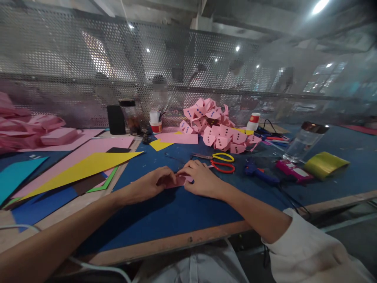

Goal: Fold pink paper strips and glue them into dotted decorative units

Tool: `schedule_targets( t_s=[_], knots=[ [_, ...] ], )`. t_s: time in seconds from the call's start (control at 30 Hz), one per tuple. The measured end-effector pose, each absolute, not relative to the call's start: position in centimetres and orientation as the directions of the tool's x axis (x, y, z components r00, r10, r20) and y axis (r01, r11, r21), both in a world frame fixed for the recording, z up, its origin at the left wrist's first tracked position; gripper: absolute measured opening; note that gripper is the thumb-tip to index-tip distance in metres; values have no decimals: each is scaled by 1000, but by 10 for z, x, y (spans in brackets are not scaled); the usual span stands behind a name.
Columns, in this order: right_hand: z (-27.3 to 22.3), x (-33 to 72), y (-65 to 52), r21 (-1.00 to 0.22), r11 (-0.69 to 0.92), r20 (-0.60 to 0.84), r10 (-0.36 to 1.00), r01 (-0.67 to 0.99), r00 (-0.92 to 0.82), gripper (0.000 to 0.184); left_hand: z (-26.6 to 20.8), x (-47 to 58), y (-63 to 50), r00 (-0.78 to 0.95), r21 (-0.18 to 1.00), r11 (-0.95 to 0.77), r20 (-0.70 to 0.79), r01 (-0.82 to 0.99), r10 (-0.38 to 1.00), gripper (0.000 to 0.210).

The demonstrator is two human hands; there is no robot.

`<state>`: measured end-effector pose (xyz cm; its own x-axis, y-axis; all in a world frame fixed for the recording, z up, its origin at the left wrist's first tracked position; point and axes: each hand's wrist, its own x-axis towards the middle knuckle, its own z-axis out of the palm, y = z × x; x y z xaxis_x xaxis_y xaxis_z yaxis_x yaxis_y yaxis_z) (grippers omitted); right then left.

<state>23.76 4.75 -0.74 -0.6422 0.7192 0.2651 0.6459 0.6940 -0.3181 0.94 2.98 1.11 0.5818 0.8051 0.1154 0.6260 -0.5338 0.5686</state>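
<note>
Low over the blue table mat (141, 224), both hands work at a small pink paper piece (179, 182). My left hand (156, 181) has curled fingers pinching its left end. My right hand (204, 180) bends over the other end, fingers closed on the paper and partly covering it. A dark blue spot shows near the right fingertips. Just beyond the right hand lie scissors (223, 168) with one red and one yellow handle loop. A heap of folded pink paper pieces (206, 112) with dark dots stands farther back.
To the right are a blue glue gun (260, 173), a magenta item (294, 171), a clear bottle (304, 143) and a curled yellow-green sheet (326, 165). Coloured sheets (85, 169) overlap at left, near more pink paper (32, 129). A perforated metal screen (118, 59) closes the back.
</note>
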Motion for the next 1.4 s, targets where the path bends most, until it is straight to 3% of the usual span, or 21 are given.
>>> schedule_targets(
  t_s=[0.13, 0.37, 0.5, 0.7, 0.97, 1.17, 1.4],
  knots=[
    [-8, 237, 47, -301, 694, 268, 720, 654, -640, 36, 8, 8, 32, 597, 583, -547, 128, 601, 792, 37],
    [-17, 226, 46, -216, 676, 345, 728, 705, -593, 31, -8, 19, 31, 456, 543, -498, 222, 677, 862, 14],
    [-19, 224, 47, -210, 662, 345, 738, 719, -580, 33, -10, 24, 29, 429, 525, -496, 255, 691, 867, 11],
    [-17, 226, 48, -241, 659, 320, 747, 713, -583, 32, -11, 21, 34, 436, 632, -461, 208, 623, 876, 13],
    [-7, 232, 46, -340, 637, 219, 769, 692, -601, 32, 3, 12, 34, 528, 690, -431, 83, 581, 845, 15],
    [-7, 235, 49, -357, 655, 199, 750, 666, -631, 41, 5, 2, 38, 582, 680, -445, 34, 583, 813, 36],
    [-7, 241, 54, -394, 673, 173, 723, 626, -668, 48, 6, -1, 42, 647, 673, -499, 39, 546, 761, 37]
  ],
)
